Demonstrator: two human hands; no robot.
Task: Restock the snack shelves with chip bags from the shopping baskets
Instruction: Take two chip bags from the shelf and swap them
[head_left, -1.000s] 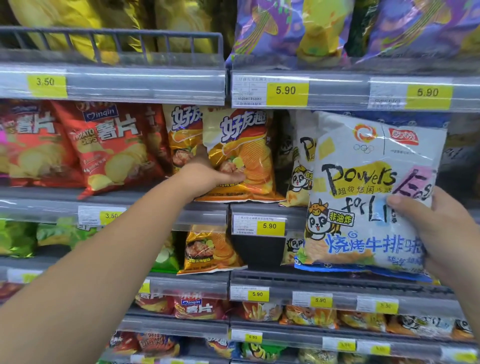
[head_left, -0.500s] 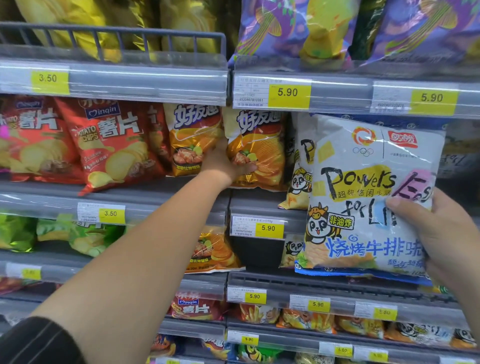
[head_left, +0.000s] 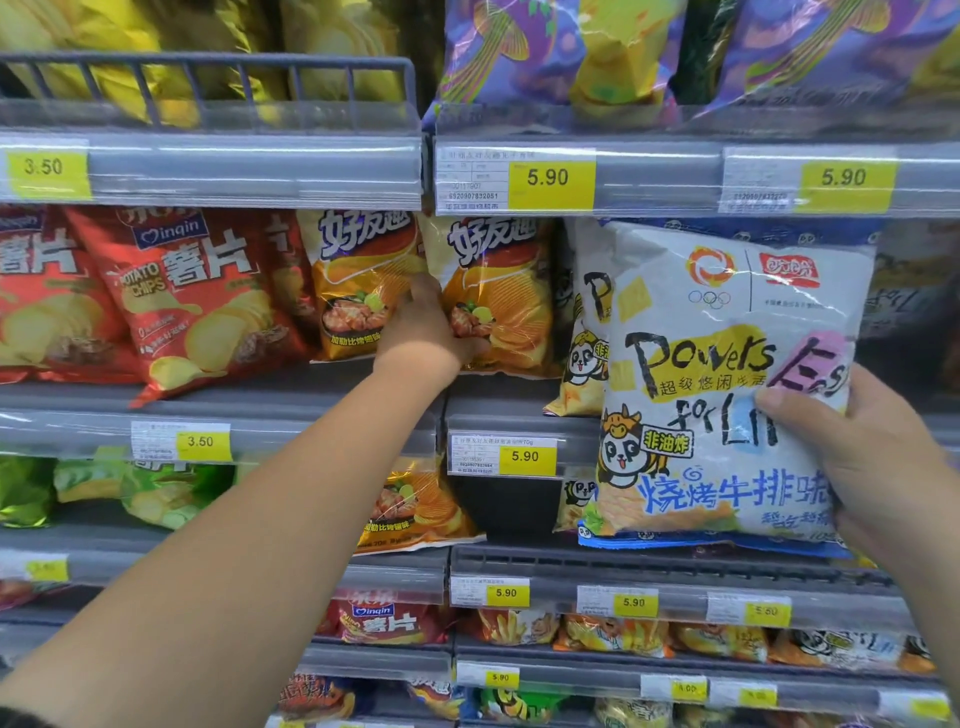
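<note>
left hand (head_left: 426, 325): reaches up to the middle shelf. the fingers are tucked out of sight between two bags and the thumb lies across the lower front of the orange-and-cream glossy chip bag (head_left: 498, 301), so the hand grips that bag by its left edge.
orange-and-cream glossy chip bag: stands upright on the grey metal middle shelf (head_left: 291, 410). it touches a matching orange bag (head_left: 358, 291) on its left, and a white-and-yellow panda bag (head_left: 584, 332) stands just to its right.
right hand (head_left: 878, 467): curled round the right edge of the large white plastic snack bag (head_left: 717, 374), which has panda drawings and blue lettering. the thumb presses on the front and the fingers are hidden behind.
large white plastic snack bag: held upright in the air in front of the right bay, its lower edge just above the rail of the shelf below.
red glossy potato chip bags (head_left: 197, 291): lean together on the middle shelf, left of the orange pair.
top shelf: yellow foil bags (head_left: 156, 47) sit behind a grey wire rail on the left, and purple patterned bags (head_left: 519, 57) are on the right.
yellow price tags (head_left: 524, 456): read 5.90 on the right bay and 3.50 on the left.
lower shelf: holds green bags (head_left: 156, 493) and a tilted orange bag (head_left: 415, 512).
</note>
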